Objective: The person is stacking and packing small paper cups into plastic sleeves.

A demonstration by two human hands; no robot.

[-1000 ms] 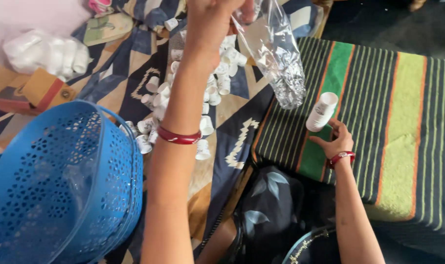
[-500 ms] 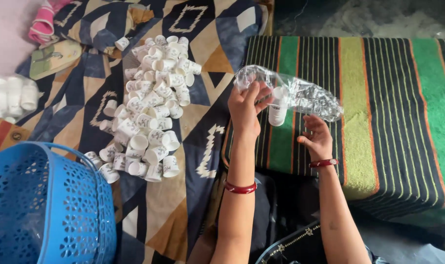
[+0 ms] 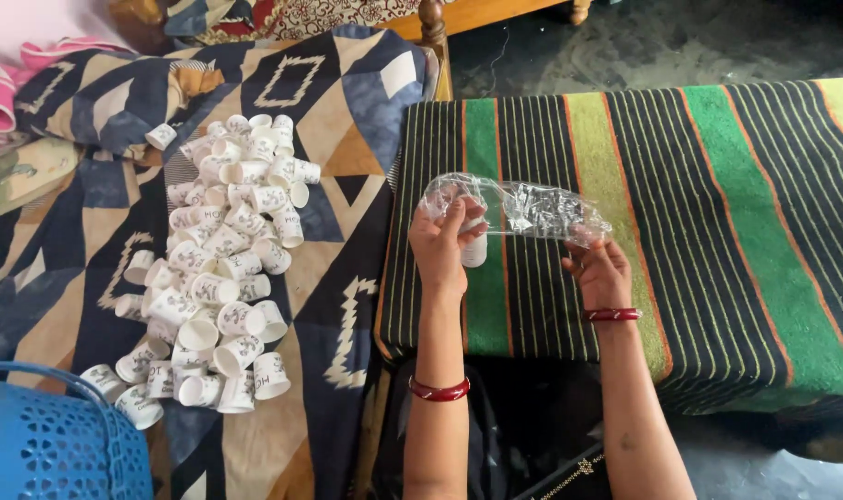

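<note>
Head view: both hands (raised) grip plastic bag (image 3: 523, 208).

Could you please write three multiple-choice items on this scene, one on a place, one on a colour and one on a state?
1. Where does the pile of small white cups lie?
A. on the patterned blanket
B. in the blue basket
C. on the striped cloth

2. What colour are the bangles on both wrists?
A. green
B. red
C. white

3. What do the left hand and right hand hold?
A. nothing
B. a spoon
C. a clear plastic bag, stretched between them

Answers: 1 A, the cups rest on the blanket; 2 B, both bands look red; 3 C, each hand grips one end.
</note>
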